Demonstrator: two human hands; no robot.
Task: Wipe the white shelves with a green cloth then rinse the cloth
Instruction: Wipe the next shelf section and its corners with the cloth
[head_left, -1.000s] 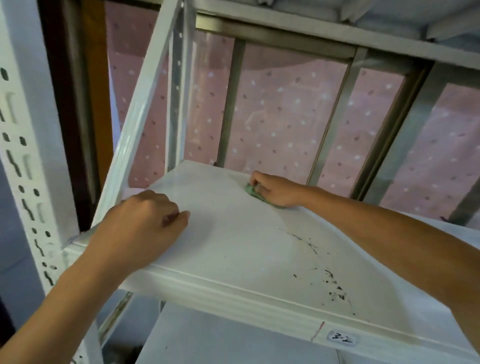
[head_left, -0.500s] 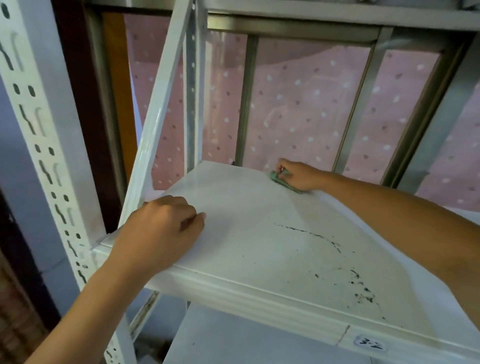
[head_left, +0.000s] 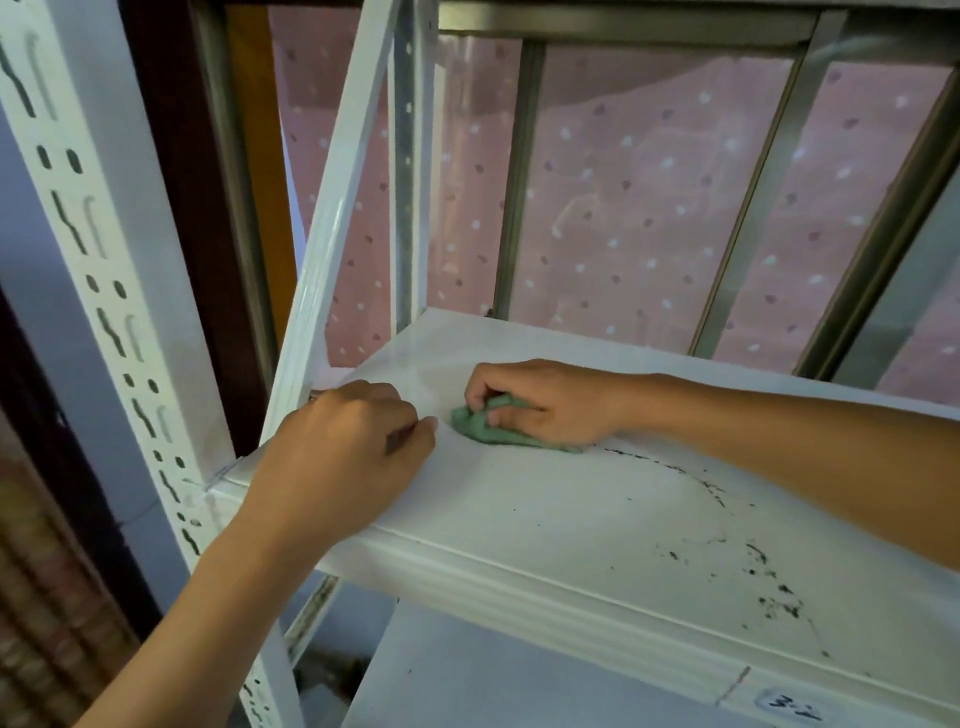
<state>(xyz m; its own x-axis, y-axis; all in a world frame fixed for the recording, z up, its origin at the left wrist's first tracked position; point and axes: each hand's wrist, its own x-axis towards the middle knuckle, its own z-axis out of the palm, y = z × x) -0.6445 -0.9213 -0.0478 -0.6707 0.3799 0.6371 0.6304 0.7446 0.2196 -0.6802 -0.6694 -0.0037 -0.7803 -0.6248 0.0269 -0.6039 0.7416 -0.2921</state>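
Observation:
A white metal shelf (head_left: 597, 519) fills the middle of the head view, with black specks of dirt (head_left: 769, 587) scattered over its right part. My right hand (head_left: 545, 400) presses a bunched green cloth (head_left: 480, 427) flat on the shelf near its middle left. My left hand (head_left: 343, 457) rests loosely curled on the shelf's front left corner, holding nothing, a short gap from the cloth. Most of the cloth is hidden under my right palm.
A slotted white upright (head_left: 104, 291) stands at the front left and a slanted white brace (head_left: 337, 208) runs up behind my left hand. A lower shelf (head_left: 467, 680) lies beneath. Behind the rack are metal window bars (head_left: 748, 208) and a pink dotted curtain (head_left: 639, 197).
My right hand has dragged the cloth from the back edge of the shelf forward and left, close to my left hand. The camera has shifted; my left hand has stayed at the corner.

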